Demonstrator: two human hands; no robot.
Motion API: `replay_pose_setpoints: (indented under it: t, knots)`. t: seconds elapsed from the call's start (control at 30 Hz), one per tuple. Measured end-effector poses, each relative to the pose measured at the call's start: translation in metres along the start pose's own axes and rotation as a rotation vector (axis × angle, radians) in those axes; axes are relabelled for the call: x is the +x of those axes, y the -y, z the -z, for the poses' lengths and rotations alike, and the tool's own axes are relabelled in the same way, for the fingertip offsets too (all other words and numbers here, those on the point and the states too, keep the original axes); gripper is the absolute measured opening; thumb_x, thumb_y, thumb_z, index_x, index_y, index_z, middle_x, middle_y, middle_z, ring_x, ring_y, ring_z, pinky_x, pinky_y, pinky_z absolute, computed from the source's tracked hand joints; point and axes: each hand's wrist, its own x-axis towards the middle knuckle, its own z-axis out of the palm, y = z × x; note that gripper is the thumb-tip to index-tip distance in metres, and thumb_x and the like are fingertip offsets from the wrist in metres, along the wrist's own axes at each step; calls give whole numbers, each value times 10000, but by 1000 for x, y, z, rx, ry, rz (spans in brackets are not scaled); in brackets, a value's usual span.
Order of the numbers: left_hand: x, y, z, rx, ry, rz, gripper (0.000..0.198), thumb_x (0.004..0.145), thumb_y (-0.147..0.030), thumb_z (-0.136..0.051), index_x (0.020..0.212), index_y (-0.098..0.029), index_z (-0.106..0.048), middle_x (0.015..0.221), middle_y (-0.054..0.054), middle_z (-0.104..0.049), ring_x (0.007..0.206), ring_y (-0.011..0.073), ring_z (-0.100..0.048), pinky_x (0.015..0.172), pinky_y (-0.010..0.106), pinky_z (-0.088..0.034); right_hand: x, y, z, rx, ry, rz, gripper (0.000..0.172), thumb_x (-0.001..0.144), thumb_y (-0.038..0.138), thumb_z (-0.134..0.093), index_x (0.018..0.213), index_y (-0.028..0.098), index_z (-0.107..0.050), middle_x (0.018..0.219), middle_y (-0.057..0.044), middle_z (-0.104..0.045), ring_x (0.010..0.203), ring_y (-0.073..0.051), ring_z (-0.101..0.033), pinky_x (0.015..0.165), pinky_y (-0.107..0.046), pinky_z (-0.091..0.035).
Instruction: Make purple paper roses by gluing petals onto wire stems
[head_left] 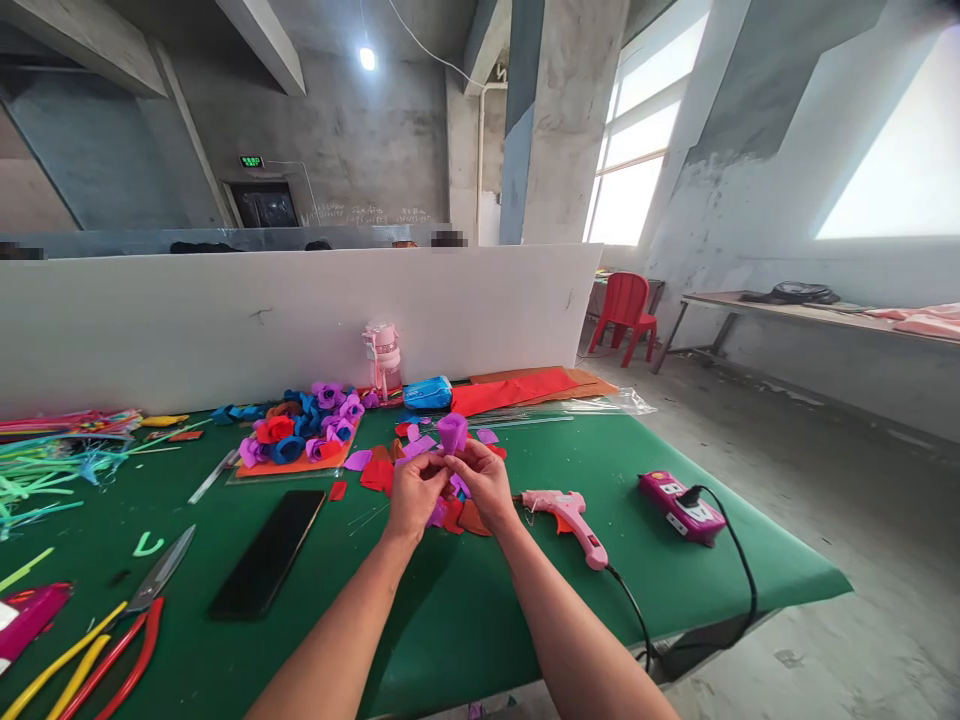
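Between my two hands, above the middle of the table, is a purple paper flower [452, 432] with its rolled cup facing up. The fingers of my left hand [416, 492] pinch its base from the left. My right hand [482, 482] pinches the same base from the right, and the fingertips of both hands meet there. Cut petals in purple, red and brown [379, 472] lie scattered under and around the hands. A pink hot glue gun [566, 515] rests on its side just right of my right wrist.
Finished paper flowers [300, 425] are piled at the back left. A black phone [268, 553], scissors [161, 570] and red-handled pliers [127, 665] lie left. A purple power strip [681, 507] with a cable sits right. A pink bottle [383, 355] stands by the white partition [300, 310].
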Motion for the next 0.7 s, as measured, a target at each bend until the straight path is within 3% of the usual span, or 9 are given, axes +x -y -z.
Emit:
replay_pose_setpoints:
  t: [0.17,0.27,0.37,0.43,0.53,0.6,0.7]
  knots:
    - [3,-15,13,165,-23,8,279,654,-323,-699,874,-152,-676,677,21,-636,504,113,-573,406,191,-448,4,-1,6,54,-62,9,271,690,364,-710,891,192,-652,795,-30,-722,789,-188,-668,813,-332,-490]
    - [4,-33,31,286,-24,-44,300,635,-251,-703,920,-161,-669,809,44,-645,536,102,-571,407,176,-454,6,-6,9,69,-75,-16,270,705,380,-694,884,183,-651,779,-38,-725,785,-186,-669,807,-338,-488]
    - [-13,-53,55,385,-100,-94,313,640,-267,-703,936,-173,-670,794,40,-635,552,107,-565,412,176,-459,6,-10,10,84,-80,-34,303,689,402,-702,892,183,-652,791,-45,-728,789,-194,-671,796,-350,-493]
    - [-40,-64,69,424,-151,-107,315,694,-324,-663,976,-183,-656,810,37,-639,592,129,-595,443,199,-483,5,-11,10,85,-67,-37,333,682,413,-704,917,182,-655,796,-47,-728,783,-193,-671,791,-350,-495]
    - [-105,-64,88,440,-265,-156,277,762,-379,-595,964,-197,-653,785,30,-658,604,132,-600,526,221,-507,4,-13,11,62,-42,-40,343,685,422,-699,927,181,-665,801,-47,-728,779,-185,-668,768,-329,-493]
    - [-158,-52,99,504,-356,-157,223,791,-396,-553,822,-207,-667,671,8,-641,561,125,-581,533,211,-494,4,-14,12,44,-26,-41,335,688,421,-695,920,181,-672,798,-45,-728,775,-177,-665,750,-312,-490]
    - [-238,-21,117,646,-367,-71,249,759,-447,-550,683,-238,-662,591,-4,-633,516,143,-580,526,225,-497,4,-16,12,34,-12,-45,330,689,419,-693,911,175,-679,785,-42,-726,759,-165,-661,736,-299,-485]
